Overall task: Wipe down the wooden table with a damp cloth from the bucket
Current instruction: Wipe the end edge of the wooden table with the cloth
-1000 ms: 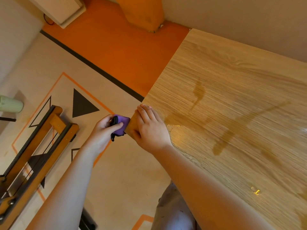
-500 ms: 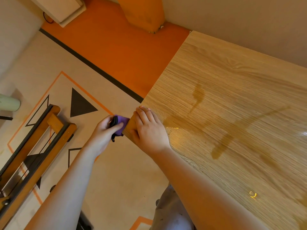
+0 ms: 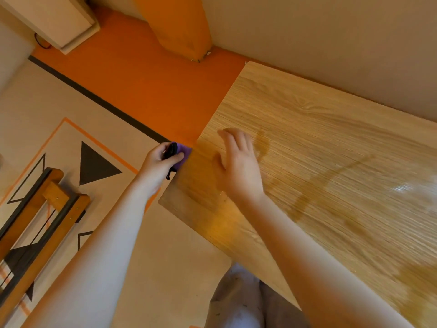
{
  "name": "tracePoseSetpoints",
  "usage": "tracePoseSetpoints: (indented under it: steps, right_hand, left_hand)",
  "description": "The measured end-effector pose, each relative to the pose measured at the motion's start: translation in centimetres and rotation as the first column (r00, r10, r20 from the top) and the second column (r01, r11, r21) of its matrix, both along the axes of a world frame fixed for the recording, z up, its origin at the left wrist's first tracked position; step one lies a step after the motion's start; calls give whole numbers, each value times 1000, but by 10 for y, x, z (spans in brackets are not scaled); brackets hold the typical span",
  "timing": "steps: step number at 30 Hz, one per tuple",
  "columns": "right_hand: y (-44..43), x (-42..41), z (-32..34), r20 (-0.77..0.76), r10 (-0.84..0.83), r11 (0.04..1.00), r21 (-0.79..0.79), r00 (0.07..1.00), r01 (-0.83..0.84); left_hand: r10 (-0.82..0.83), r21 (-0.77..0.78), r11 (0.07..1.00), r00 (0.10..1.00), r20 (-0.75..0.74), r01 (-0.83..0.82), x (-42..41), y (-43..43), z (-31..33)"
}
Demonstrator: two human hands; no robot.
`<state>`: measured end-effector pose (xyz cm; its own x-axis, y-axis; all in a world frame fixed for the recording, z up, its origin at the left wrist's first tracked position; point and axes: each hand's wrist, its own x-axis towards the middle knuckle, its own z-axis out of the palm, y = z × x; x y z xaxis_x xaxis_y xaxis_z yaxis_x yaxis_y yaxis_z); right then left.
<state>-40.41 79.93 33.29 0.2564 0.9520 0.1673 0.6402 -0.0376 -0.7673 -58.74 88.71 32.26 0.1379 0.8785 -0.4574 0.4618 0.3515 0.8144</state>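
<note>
1. The wooden table point(image 3: 343, 143) fills the right side of the head view. Its near left corner juts toward the person, and every place below is given from it.
2. The left hand point(image 3: 160, 163) is just off the table's left edge, a little beyond that corner. Its fingers and thumb curl round a bunched purple cloth point(image 3: 185, 151).
3. The cloth touches the table's left edge. A black part of it shows between the fingers, and a thin black loop hangs below the hand.
4. The right hand point(image 3: 238, 166) is over the tabletop, just inside the left edge and beside the cloth. Its fingers are straight and loosely spread, holding nothing. It is blurred, so I cannot tell whether the palm touches the wood.
5. Dark damp streaks point(image 3: 331, 178) run across the tabletop to the right of the right hand, and a bright glare sits further right on the surface.
6. An orange floor strip point(image 3: 142, 79) lies beyond the table's left edge, and an orange post point(image 3: 179, 27) stands near the far corner.
7. Left of the table lies a pale mat with a black triangle point(image 3: 95, 164). A wooden frame point(image 3: 54, 209) stands further left.
8. Grey trousers point(image 3: 238, 301) show below the table's near edge.
</note>
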Motion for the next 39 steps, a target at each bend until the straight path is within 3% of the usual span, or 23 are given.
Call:
tracePoseSetpoints:
  steps: [4,10,16,25,34,39]
  right_hand:
    - [19,96,-17,198,-137,983,-94,971,158]
    - [28,143,-37,421,-57,978,-156,905,135]
    - [27,136,-38,424,-67,981,-139,903,138]
    - [28,135,-37,453,-66,976,-156,889,152]
    - [29,134,-37,467,-71,972,-168,881,167]
    - [30,134,-37,469,-79,971,-164,880,175]
  left_hand:
    - [22,-34,999,1000,16,-21,-5,-4,1]
    - [-57,-137,989,998,3,56,-15,-4,12]
    - [-63,-181,982,997,-39,55,-16,3,15]
    - [3,-105,994,992,129,11,88,83,-8]
    - [22,-238,971,995,93,1,26,40,6]
    - [-69,-174,982,997,43,76,35,56,3]
